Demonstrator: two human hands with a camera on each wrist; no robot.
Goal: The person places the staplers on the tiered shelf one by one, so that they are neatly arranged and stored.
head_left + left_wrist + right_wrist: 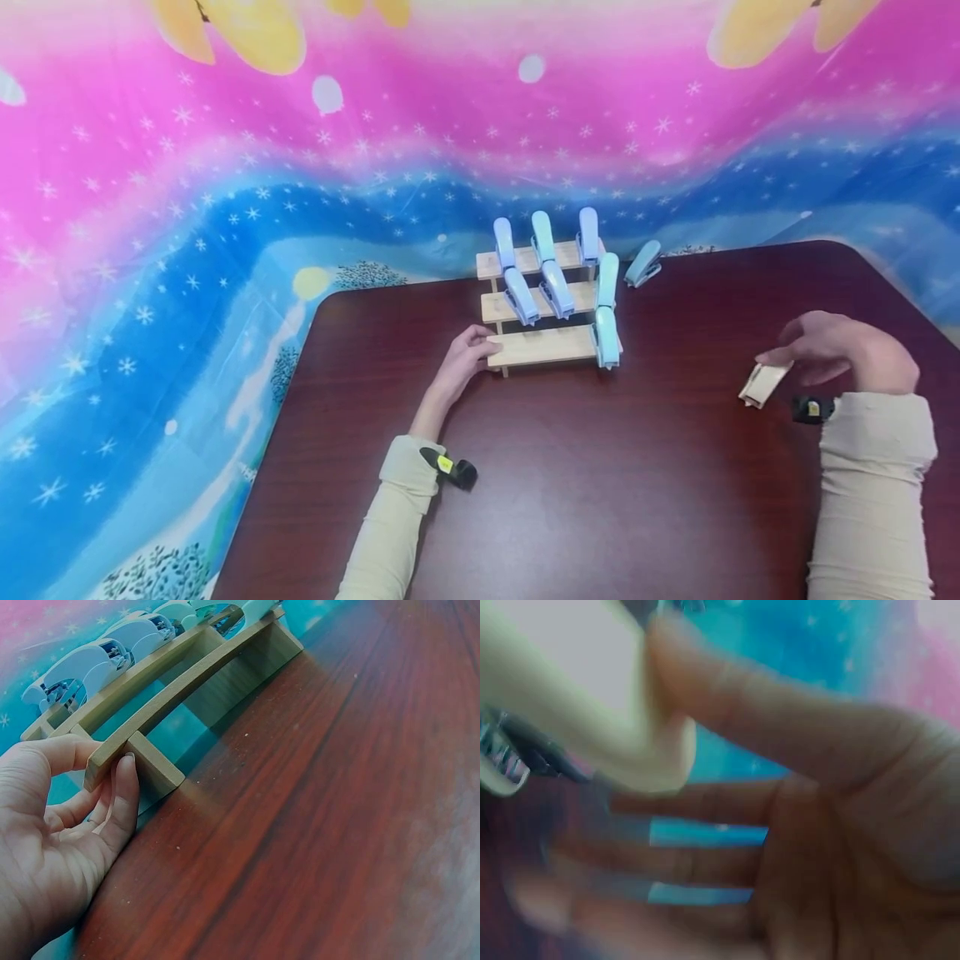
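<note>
In the head view my left hand (459, 367) pinches the left end of the lowest step of a three-tier wooden stand (536, 346). The left wrist view has the thumb of that hand (56, 840) under the step's corner, a finger on its far side. Lavender staplers (557, 290) and mint staplers (542, 237) stand on the tiers; a mint stapler (606, 340) sits at the lowest step's right end. Off to the right, my right hand (847, 348) holds a cream stapler (763, 384) above the table, blurred in the right wrist view (570, 697).
A blue-green stapler (642, 263) stands tilted on the dark red wooden table (570, 483), just right of the stand. Behind the table's far edge hangs a pink and blue patterned cloth (420, 142).
</note>
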